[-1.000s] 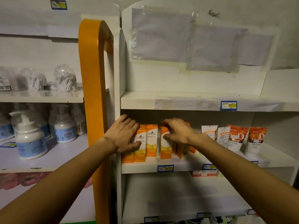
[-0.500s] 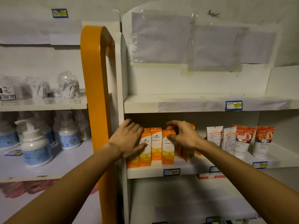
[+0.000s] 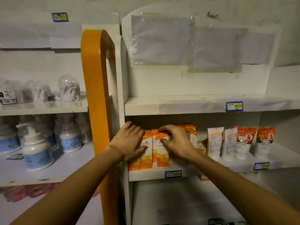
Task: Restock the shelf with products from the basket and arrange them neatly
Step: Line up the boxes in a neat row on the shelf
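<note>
Both hands are squaring the boxes (image 3: 162,150): left hand (image 3: 128,142) pressing flat, right hand (image 3: 177,142) pinching one top. Light, stiff cartons; best taken by the sides.

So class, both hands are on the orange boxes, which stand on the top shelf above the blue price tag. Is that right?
Not quite. The head view shows both hands, left and right, on the orange boxes, but these stand on the middle shelf, below the top shelf.

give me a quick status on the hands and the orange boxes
Left hand flat against leftmost orange boxes. Right hand gripping top of front box. Tubes stand apart to the right, nothing blocking.
</note>
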A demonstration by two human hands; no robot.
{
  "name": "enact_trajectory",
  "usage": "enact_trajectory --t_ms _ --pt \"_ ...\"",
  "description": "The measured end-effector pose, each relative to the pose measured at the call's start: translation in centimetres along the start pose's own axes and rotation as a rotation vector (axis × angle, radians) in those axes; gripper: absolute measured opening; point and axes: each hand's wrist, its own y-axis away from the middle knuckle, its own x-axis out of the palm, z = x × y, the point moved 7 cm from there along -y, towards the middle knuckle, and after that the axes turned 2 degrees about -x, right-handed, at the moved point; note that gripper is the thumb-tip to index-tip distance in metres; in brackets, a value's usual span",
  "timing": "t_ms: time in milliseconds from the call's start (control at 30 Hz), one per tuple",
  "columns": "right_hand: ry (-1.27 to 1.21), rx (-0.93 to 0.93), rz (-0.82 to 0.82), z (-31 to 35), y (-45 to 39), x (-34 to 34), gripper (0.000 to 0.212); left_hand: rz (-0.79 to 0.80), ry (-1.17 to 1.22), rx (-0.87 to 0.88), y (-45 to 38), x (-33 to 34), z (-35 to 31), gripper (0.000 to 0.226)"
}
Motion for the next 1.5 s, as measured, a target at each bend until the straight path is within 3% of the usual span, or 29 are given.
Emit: enact_trajectory --t_ms 100,200,267,400,667,833,1100,1367,1500 --pt "-0.02 0.031 -0.065 -0.6 1.1 0.7 0.061 0.009 0.008 -0.007 0.0 0.2 0.0 0.072" --pt "-0.189 0.245 -0.105 -2.3 2.6 2.2 0.084 0.023 -0.005 -0.013 0.0 0.3 -0.1 0.073" --pt "-0.354 0.339 -0.058 -2.8 3.4 4.1 0.075 0.029 -0.015 -0.015 0.1 0.3 -0.1 0.074" --pt "-0.489 0.356 -0.026 -2.2 3.8 6.9 0.056 0.05 -0.029 -0.025 0.0 0.4 0.0 0.079" --pt "-0.476 0.38 0.001 -2.6 3.2 8.4 0.062 0.059 -0.026 -0.024 -0.1 0.4 -0.3 0.075" --pt "-0.477 0.373 0.038 -3.1 3.0 8.9 0.077 0.012 0.124 -0.096 -1.1 -0.9 -0.5 0.069" --pt "-0.471 0.391 0.103 -3.9 3.6 9.4 0.076 0.364 0.345 -0.16 -4.4 1.5 -0.3 0.091" --pt "-0.357 0.336 0.172 -4.7 3.1 9.6 0.09 0.432 0.386 -0.145 -5.2 2.9 0.2 0.078" --pt "-0.407 0.387 0.202 -5.4 2.9 9.3 0.092 0.467 0.635 -0.175 -5.7 2.5 0.0 0.077"
